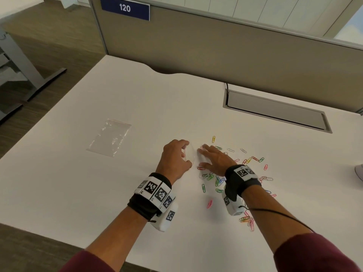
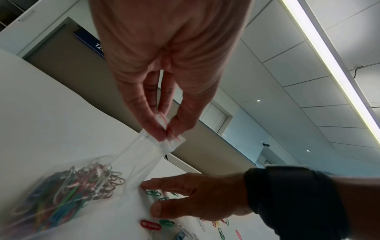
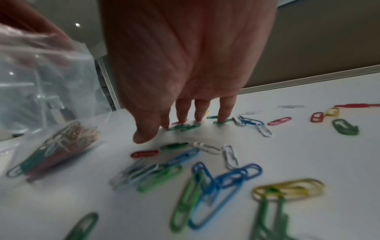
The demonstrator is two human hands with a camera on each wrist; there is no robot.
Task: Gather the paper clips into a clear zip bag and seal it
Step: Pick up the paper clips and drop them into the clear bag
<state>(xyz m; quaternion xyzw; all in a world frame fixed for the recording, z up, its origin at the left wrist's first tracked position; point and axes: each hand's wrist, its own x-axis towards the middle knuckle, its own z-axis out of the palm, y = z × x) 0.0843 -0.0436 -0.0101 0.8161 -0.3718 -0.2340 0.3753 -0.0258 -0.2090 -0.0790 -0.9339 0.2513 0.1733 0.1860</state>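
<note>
My left hand (image 1: 184,154) pinches the red-lined zip top of a clear zip bag (image 2: 170,141) between thumb and fingers and holds it up off the white desk (image 1: 137,95). The bag's bottom rests on the desk with several coloured paper clips (image 2: 72,186) inside. Just right of the bag, my right hand (image 1: 204,156) is spread flat, with straight fingertips (image 3: 223,116) pressing on green clips (image 3: 185,127). Many loose paper clips (image 1: 255,159) lie scattered under and to the right of that hand.
A second, empty clear zip bag (image 1: 109,137) lies flat on the desk to the left. A grey cable hatch (image 1: 275,110) is set into the desk at the back right. A beige partition (image 1: 216,46) closes the far side.
</note>
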